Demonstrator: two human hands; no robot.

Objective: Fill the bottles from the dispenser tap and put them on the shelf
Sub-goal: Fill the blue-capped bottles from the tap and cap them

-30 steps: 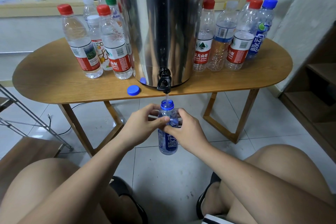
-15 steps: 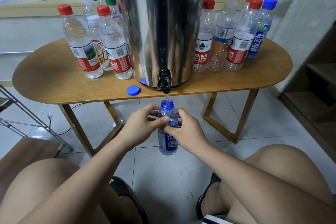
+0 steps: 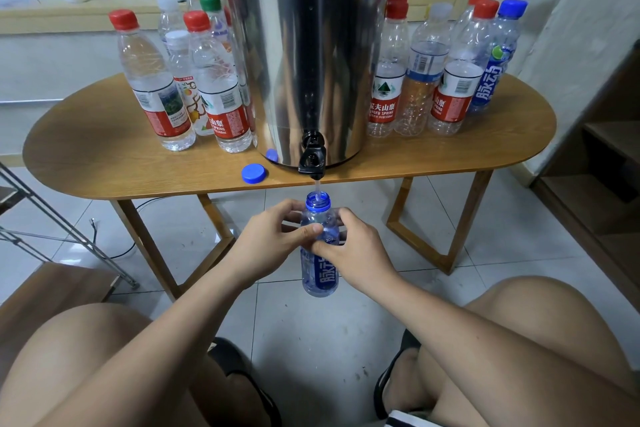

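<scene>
While water runs from the tap [image 3: 312, 163] of the steel dispenser [image 3: 304, 45], you hold the blue bottle [image 3: 319, 277] upright below the surface [image 3: 104, 166] edge, mouth under the stream. Your left hand [image 3: 270, 246] and right hand [image 3: 360, 256] both curl round its upper body.

Judgement: thin plastic, dents if squeezed, heavier as it fills; grip near the shoulder.

Fill level: cannot tell. Blue cap [image 3: 254, 173] lies on the surface. Capped left bottles [image 3: 156, 87] appear full; right bottles [image 3: 450, 87] appear empty.

Dispenser [image 3: 304, 45] on table [image 3: 104, 163], bottle [image 3: 318, 253] below its tap [image 3: 312, 163], loose cap [image 3: 254, 173] left (bottles flanking both sides)
</scene>
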